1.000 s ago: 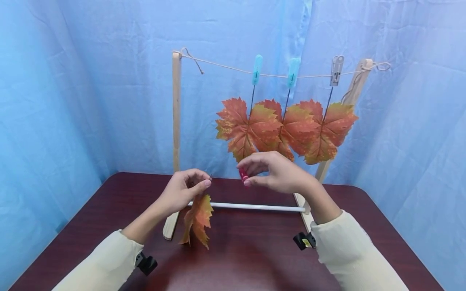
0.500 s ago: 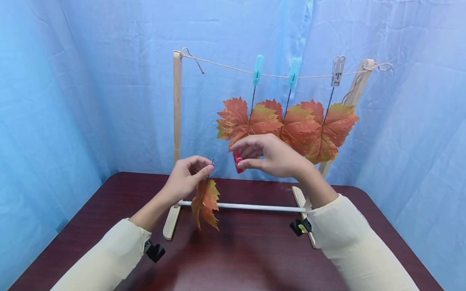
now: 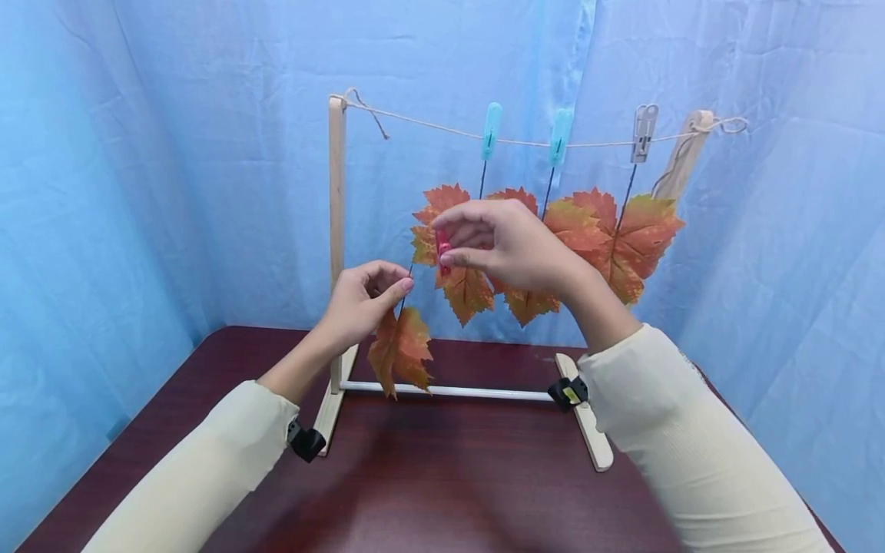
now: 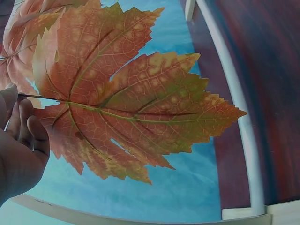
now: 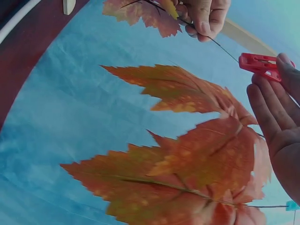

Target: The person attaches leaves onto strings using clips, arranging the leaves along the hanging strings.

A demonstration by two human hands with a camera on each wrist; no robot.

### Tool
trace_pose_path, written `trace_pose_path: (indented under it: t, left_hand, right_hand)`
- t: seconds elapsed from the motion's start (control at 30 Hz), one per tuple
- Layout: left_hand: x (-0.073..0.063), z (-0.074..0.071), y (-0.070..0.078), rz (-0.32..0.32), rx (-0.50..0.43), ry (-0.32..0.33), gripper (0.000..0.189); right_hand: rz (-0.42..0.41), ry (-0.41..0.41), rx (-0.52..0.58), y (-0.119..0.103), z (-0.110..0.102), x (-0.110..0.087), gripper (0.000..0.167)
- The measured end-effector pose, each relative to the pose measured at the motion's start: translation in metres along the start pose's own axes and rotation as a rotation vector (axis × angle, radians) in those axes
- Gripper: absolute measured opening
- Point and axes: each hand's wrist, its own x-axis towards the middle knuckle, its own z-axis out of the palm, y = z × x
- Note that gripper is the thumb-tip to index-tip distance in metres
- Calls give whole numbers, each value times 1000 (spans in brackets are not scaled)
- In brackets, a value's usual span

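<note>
My left hand (image 3: 362,299) pinches the dark stem of an orange and yellow artificial leaf (image 3: 401,349), which hangs below the fingers. In the left wrist view that leaf (image 4: 131,108) spreads wide in front of the hand. Up and to the right, my right hand (image 3: 515,238) holds a red clothespin (image 3: 442,252) between thumb and fingers. The right wrist view shows the clothespin (image 5: 262,64) close to the tip of the stem; I cannot tell if they touch. Behind the right hand, several similar leaves (image 3: 632,238) hang from a string (image 3: 429,123).
Two blue clothespins (image 3: 492,130) and a grey clothespin (image 3: 644,134) clip the hanging leaves to the string. The string runs between a left wooden post (image 3: 336,184) and a right one (image 3: 681,161). A white rod (image 3: 456,392) joins their feet above the dark red table (image 3: 442,476).
Both hands have risen, the left one with its leaf and slightly to the right, the right one with the red clothespin. The right hand now covers part of the hanging leaves.
</note>
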Motion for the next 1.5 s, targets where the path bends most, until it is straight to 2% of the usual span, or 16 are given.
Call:
trace_pose_path:
  t: [0.23,0.47,0.63,0.9,1.13,1.3,1.5]
  left_hand:
    - [14,0,5,40,33,18,22]
    - [25,-1,11,69,63,31,22]
    - [33,-1,18,82,76,40,21]
    - [40,-2,28,74,58,43,24]
    - [52,-9,38,114,50,81,24]
    - [59,-13,47,139,34,105,25]
    - [65,-16,52,174,43,129,23]
  right_hand:
    - [-8,62,-26,-7,-12,16,36]
    - [22,75,-51,-22,-26,28,37]
    - [10,101,-80,-31,-37,40,36]
    - [-25,175,-143,-47,-50,58,33]
    - [-46,250,-205,-57,-59,73,34]
    - [-10,306,-263,-60,-62,82,36]
    - [80,364,-291,-64,-60,92,37]
